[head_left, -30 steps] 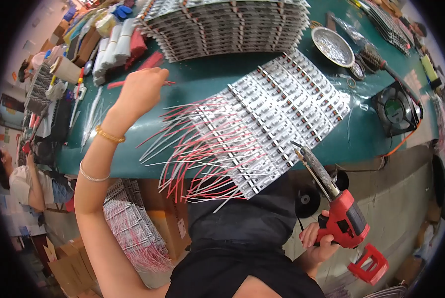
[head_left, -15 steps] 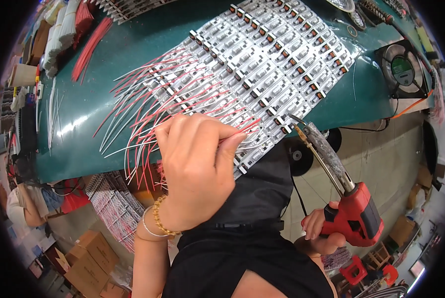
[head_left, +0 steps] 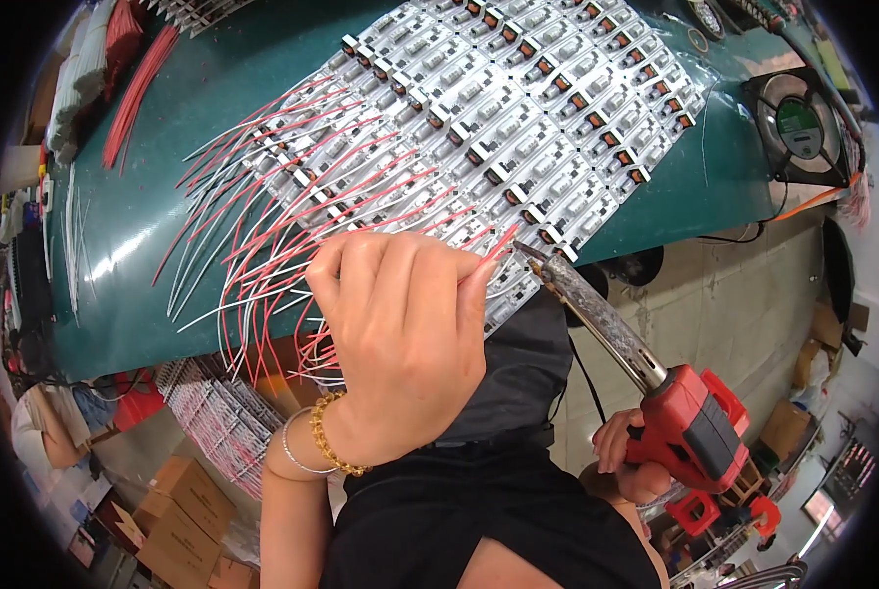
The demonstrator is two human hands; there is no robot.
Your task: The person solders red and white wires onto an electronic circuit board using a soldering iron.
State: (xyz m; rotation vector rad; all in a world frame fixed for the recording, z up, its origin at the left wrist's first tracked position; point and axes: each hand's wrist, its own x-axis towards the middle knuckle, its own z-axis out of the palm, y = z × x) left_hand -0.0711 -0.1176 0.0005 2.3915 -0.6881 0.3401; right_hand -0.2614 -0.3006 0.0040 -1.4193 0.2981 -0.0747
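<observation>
A panel of joined white circuit boards (head_left: 503, 123) lies slantwise on the green table, its near corner overhanging the edge. Red and white wires (head_left: 292, 201) fan leftward from its left rows. My left hand (head_left: 400, 329) is closed over the panel's near end, thumb and forefinger pinching a red wire (head_left: 502, 241). In my right hand (head_left: 628, 459) is the handle of a red and black soldering gun (head_left: 697, 424). Its long metal barrel points up and left. The tip is right by the pinched wire's end; whether they touch I cannot tell.
A black-framed fan (head_left: 799, 128) stands at the table's right edge. Bundles of red wire (head_left: 137, 93) and white wire (head_left: 78, 79) lie at the far left. Below the table's left side hang more wired panels (head_left: 219, 412). Cardboard boxes (head_left: 184, 501) stand on the floor.
The soldering gun has moved left, bringing its tip from the panel's right edge to the wire in my left hand. That hand still pinches, and the whole view has shifted slightly.
</observation>
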